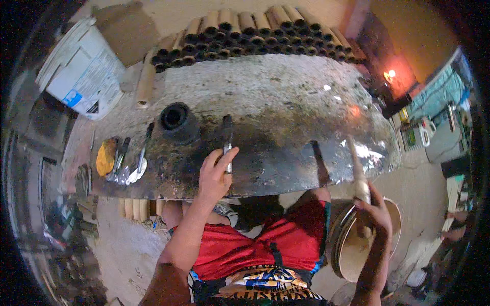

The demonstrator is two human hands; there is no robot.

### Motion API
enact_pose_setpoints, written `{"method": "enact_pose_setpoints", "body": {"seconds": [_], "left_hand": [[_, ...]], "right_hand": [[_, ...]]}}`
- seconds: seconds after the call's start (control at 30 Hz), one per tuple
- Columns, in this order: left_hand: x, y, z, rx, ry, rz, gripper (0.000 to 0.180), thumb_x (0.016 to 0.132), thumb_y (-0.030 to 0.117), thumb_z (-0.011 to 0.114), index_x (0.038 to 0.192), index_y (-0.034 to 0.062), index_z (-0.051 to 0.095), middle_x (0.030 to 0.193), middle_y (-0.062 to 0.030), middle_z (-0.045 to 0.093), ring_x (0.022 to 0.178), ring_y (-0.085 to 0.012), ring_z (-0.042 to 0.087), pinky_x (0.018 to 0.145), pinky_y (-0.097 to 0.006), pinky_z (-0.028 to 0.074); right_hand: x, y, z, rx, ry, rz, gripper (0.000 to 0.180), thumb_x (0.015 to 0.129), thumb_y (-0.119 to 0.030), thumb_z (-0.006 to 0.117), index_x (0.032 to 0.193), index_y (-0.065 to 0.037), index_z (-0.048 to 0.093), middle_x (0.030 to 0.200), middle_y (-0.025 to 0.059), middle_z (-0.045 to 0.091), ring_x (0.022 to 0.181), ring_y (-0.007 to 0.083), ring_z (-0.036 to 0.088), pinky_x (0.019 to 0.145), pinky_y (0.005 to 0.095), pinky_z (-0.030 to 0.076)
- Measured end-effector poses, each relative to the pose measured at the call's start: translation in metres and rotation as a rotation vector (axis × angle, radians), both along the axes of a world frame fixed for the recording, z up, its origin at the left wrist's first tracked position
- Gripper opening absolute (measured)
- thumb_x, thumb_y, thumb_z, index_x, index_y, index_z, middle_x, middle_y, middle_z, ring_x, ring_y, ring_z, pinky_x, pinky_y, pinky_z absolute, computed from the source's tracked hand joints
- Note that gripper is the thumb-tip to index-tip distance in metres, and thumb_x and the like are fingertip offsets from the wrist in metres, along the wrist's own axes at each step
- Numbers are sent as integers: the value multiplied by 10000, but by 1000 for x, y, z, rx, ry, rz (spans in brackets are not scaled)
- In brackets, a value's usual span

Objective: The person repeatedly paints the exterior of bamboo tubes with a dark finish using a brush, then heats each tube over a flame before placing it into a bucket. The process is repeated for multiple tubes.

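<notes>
My left hand [213, 172] is closed round a slim metal-handled tool [227, 133] with a dark, broad end, just above the blackened front of the table. Its exact kind I cannot make out. At the right, my right hand [376, 208] grips a pale, tapered rod [360, 184] whose thin end points away over the table's front edge. Below that hand stands a round bucket [393, 219] holding a brownish thing I cannot name. A black cylindrical pot [179, 125] with a round opening sits to the left of my left hand.
Cardboard-coloured tubes [245, 23] with dark ends are stacked along the table's [286, 76] far side. One tube [145, 86] lies apart, near a white bucket [87, 71]. A yellow lump [106, 158] and several tools lie at left. A lamp [390, 75] glows far right.
</notes>
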State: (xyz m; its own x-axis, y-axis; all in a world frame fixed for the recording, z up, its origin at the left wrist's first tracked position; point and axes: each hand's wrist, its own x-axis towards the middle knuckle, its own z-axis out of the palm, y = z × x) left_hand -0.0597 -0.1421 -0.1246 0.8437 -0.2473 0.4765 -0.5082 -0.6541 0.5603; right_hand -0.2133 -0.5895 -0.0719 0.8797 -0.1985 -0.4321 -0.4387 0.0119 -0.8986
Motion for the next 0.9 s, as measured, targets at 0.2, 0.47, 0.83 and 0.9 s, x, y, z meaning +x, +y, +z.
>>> {"method": "enact_pose_setpoints", "body": {"seconds": [0.2,0.47,0.83,0.9], "left_hand": [[22,29,5,308,46,103,532,765,73,674,1286,121,578,1108,-183,533,1004,-368,549,871,-459,460],[9,33,17,387,-50,218,489,832,399,720,1187,72,639,1173,-199,534,1083,-369,524,889,-486,426],[-13,67,105,-152,-207,225,179,837,7,677,1014,33,671,1080,-146,642,1037,-297,613,927,-376,478],[-18,71,112,-178,-301,238,186,821,-43,666,994,24,669,1027,-150,642,962,-303,630,848,-375,500]], "right_hand": [[148,97,-34,-430,-332,323,855,750,-118,772,1467,19,328,1360,178,523,1247,261,500,1034,346,405],[190,156,-50,-929,-448,399,660,731,-287,799,1251,4,516,1176,276,569,1125,472,532,946,479,481],[158,143,-2,-976,-528,330,506,789,-326,770,1150,-9,611,1071,218,642,1044,373,606,919,439,495],[148,137,41,-866,-587,228,409,830,-267,747,1126,-8,634,1082,190,653,1026,314,625,898,398,502]]}}
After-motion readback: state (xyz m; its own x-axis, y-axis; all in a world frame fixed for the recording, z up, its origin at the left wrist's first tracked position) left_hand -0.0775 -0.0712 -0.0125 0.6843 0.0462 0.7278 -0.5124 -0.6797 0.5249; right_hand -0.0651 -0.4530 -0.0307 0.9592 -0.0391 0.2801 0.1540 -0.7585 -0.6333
